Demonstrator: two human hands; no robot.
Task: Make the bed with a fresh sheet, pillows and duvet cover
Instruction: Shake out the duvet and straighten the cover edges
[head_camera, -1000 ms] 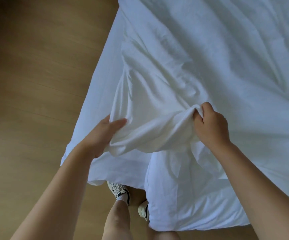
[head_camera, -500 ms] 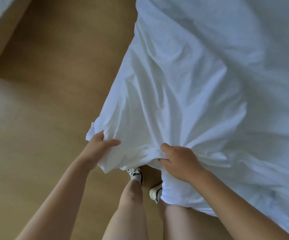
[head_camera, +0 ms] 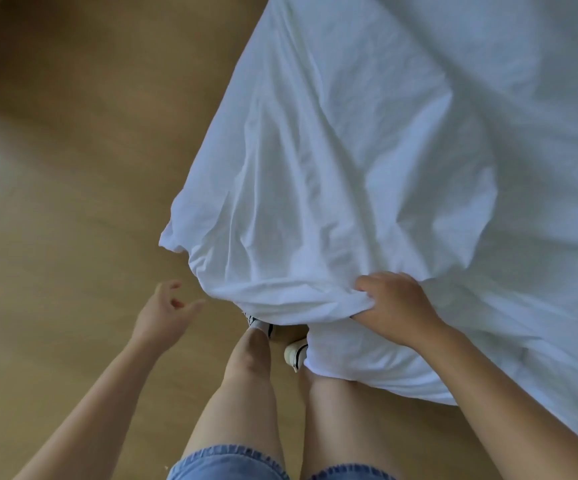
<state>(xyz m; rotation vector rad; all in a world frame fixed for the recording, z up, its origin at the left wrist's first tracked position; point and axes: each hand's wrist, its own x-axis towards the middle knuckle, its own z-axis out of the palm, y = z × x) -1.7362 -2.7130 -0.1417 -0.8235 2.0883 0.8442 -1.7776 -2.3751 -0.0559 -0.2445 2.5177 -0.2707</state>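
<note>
A white sheet (head_camera: 367, 161) lies rumpled over the bed and fills the right and upper part of the view. Its near corner hangs down over the bed's edge toward the floor. My right hand (head_camera: 396, 306) grips a bunched fold of the sheet at that near edge, fingers curled into the cloth. My left hand (head_camera: 166, 313) hovers over the floor just left of the hanging corner, fingers loosely spread, touching nothing.
Wooden floor (head_camera: 73, 202) spreads to the left of the bed. My bare legs and white shoes (head_camera: 296, 353) stand close against the bed's near corner, partly under the hanging sheet.
My left hand has let go of the sheet's corner and pulled away to the left. My right hand has kept its grip and stayed at the near edge; the corner now hangs loose.
</note>
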